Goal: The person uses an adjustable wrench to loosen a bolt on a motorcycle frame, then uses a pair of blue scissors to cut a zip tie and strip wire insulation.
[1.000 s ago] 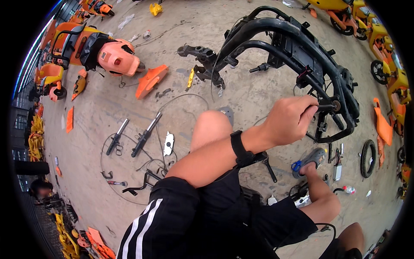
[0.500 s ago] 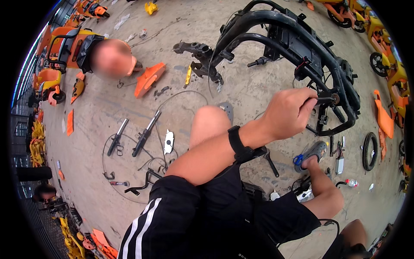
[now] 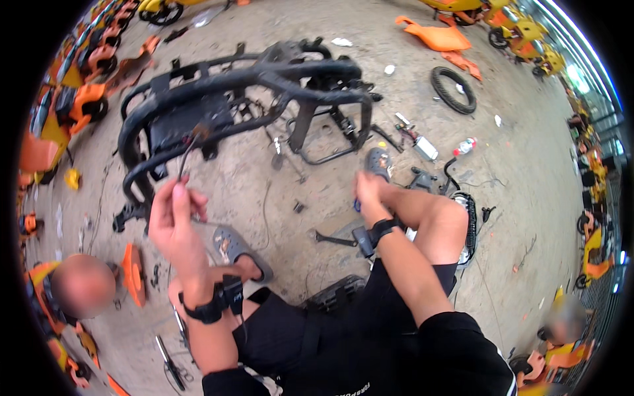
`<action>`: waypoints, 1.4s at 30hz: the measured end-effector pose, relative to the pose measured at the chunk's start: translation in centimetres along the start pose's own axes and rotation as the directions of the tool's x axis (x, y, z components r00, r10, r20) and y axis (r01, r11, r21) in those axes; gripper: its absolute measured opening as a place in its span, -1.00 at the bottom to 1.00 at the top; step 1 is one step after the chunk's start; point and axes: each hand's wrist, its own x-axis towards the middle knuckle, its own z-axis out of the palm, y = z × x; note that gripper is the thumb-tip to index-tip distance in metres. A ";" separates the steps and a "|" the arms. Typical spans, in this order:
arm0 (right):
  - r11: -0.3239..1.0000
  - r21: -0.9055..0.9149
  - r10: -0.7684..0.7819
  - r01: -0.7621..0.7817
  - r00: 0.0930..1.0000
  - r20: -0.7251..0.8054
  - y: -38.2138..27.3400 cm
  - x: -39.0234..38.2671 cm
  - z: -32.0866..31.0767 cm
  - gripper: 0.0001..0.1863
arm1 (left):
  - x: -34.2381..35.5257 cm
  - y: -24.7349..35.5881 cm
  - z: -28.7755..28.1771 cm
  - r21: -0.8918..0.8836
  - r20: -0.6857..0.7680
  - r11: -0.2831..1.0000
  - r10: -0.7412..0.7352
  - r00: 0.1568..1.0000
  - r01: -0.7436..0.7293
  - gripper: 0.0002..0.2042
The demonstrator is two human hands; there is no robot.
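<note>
My left hand [image 3: 175, 218] is raised on the left, pinching a thin dark cable [image 3: 183, 163] that runs up into the black tubular frame [image 3: 244, 80]. Reddish wires and a small brownish fitting, blurred, show at the cable's upper end. My right hand [image 3: 368, 193] is closed around a small blue-handled tool [image 3: 357, 205] beside my grey clog [image 3: 378, 162], its business end hidden. A dark wrench [image 3: 335, 239] lies on the floor between my legs.
Around me are a loose tire [image 3: 454, 90], a silver box [image 3: 424, 146], a bottle [image 3: 465, 146], orange panels [image 3: 432, 36], shock absorbers [image 3: 170, 369], cables and scattered parts. Rows of yellow and orange scooters [image 3: 512, 36] line both sides.
The view has swung right, moving the frame leftward in the picture. My left hand has left the lower tube fitting and now holds a cable. My right hand has reached the blue tool.
</note>
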 end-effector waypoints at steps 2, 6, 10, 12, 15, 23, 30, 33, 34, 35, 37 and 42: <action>0.937 -0.271 0.203 -0.222 0.975 -0.095 6.7 2.2 -1.9 -0.67 | -0.1 0.1 0.6 -0.030 0.020 0.999 -0.017 1.000 0.017 -0.77; 0.646 -0.751 -0.187 -0.137 0.926 -0.329 10.9 -1.5 -0.2 -0.71 | -0.7 -0.1 0.2 -0.033 0.012 0.998 -0.044 0.999 0.045 -0.77; 0.305 -0.944 -0.206 -0.129 0.959 -0.197 11.5 -1.7 -1.7 -0.80 | -0.6 -0.6 0.2 0.037 -0.089 0.997 -0.060 0.994 0.064 -0.74; -0.002 -0.998 -0.465 -0.065 0.883 -0.056 13.0 -0.4 -2.6 -0.85 | 0.1 -3.0 -3.0 0.026 -0.129 0.999 -0.023 0.991 0.026 -0.74; 0.177 -0.984 -0.239 0.019 0.971 -0.024 10.1 -0.6 -1.7 -0.85 | 2.6 -6.9 -10.2 0.126 -0.217 0.991 -0.024 0.976 0.052 -0.76; 0.323 -0.935 -0.164 -0.148 0.964 -0.209 12.9 -10.2 -9.0 -0.83 | 0.9 -0.9 1.0 0.106 -0.054 0.993 0.062 0.997 -0.056 -0.73; 0.379 -0.899 0.037 -0.220 0.974 -0.223 12.9 -11.4 -7.1 -0.78 | 0.7 0.0 2.9 0.175 -0.105 0.985 0.008 0.994 0.010 -0.74; 0.400 -0.900 0.150 -0.173 0.981 -0.122 11.0 -9.2 -4.4 -0.76 | 0.4 -1.0 1.9 0.198 -0.068 0.979 0.057 0.996 -0.042 -0.76; 0.416 -0.898 0.186 -0.145 0.980 -0.072 10.1 -8.5 -3.4 -0.75 | 0.3 -0.8 2.0 0.207 -0.056 0.978 0.032 0.998 -0.020 -0.75; 0.442 -0.891 0.216 -0.102 0.976 -0.004 8.7 -7.7 -1.9 -0.74 | 1.2 -1.9 1.6 -0.113 0.163 0.976 0.205 0.965 -0.188 -0.74; 0.497 -0.867 0.266 0.028 0.946 0.183 5.5 -6.3 2.2 -0.73 | 3.3 -4.1 0.1 -0.475 0.319 0.822 0.493 0.810 -0.313 -0.73; 0.644 -0.738 0.429 0.202 0.703 0.567 1.5 -5.0 8.4 -0.71 | -0.2 0.7 0.7 0.356 0.073 0.916 0.171 0.983 -0.185 -0.74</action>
